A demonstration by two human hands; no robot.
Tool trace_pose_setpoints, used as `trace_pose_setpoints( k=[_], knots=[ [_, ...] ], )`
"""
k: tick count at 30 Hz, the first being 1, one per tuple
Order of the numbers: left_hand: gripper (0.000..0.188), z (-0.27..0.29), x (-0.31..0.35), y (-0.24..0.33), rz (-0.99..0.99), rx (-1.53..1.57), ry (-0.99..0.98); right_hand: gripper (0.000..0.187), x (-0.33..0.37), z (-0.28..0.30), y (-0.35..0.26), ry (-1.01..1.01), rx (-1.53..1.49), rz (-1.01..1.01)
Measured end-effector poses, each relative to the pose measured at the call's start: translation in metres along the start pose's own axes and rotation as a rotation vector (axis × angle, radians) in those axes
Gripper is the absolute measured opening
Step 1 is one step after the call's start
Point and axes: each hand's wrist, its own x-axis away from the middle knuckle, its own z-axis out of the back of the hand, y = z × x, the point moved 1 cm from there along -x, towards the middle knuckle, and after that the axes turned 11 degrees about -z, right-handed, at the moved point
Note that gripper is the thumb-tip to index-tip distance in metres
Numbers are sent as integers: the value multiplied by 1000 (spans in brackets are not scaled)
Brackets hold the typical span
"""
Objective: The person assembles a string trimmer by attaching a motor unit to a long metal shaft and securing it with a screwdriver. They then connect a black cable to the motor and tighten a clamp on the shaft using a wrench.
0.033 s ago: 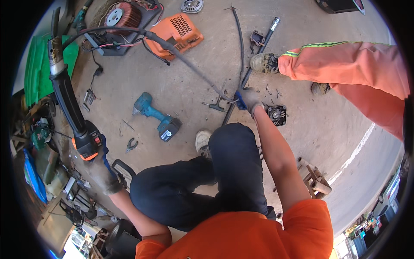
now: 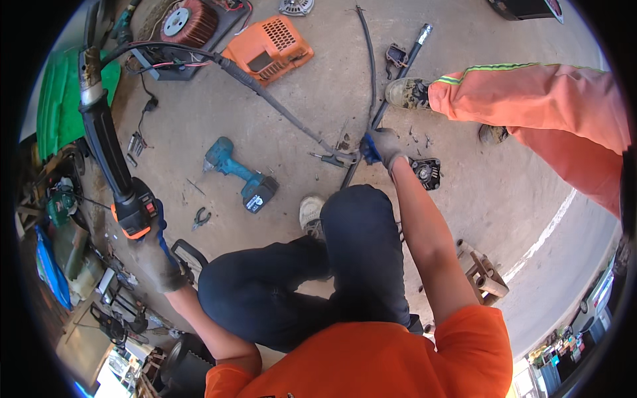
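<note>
My gloved left hand [image 2: 158, 260] is wrapped around the lower end of a long black power-tool handle [image 2: 109, 149] with an orange-trimmed grip, held up at the left. A grey-black cable [image 2: 285, 113] slopes from near the tool's upper part to my gloved right hand [image 2: 385, 147]. The fingers of that hand are closed where the cable meets a dark pole [image 2: 405, 69] and a second black cable [image 2: 369, 63] on the ground. Whether the pole or second cable is also gripped, I cannot tell. A T-handled tool [image 2: 328, 158] lies beside this hand.
A teal cordless driver [image 2: 240, 174] and pliers [image 2: 201, 217] lie before my knees. An orange plastic housing [image 2: 269, 50] and a copper-wound coil [image 2: 190, 28] are farther off. A co-worker's orange trouser leg [image 2: 524, 96] stands at right, near a small black part [image 2: 426, 173].
The long tool's upper end has swung slightly right. The cable end by my right hand has shifted a little left and down. Both hands keep nearly the same places.
</note>
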Motion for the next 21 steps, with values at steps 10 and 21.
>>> trace_pose_setpoints(
  k=[10, 21],
  knots=[
    [28, -114, -23, -75, 223, 179, -741, 26, -46, 9, 60, 140, -108, 201],
    [37, -238, 27, -80, -139, -369, -1191, 52, -31, -10, 18, 514, 301, 193]
  ],
)
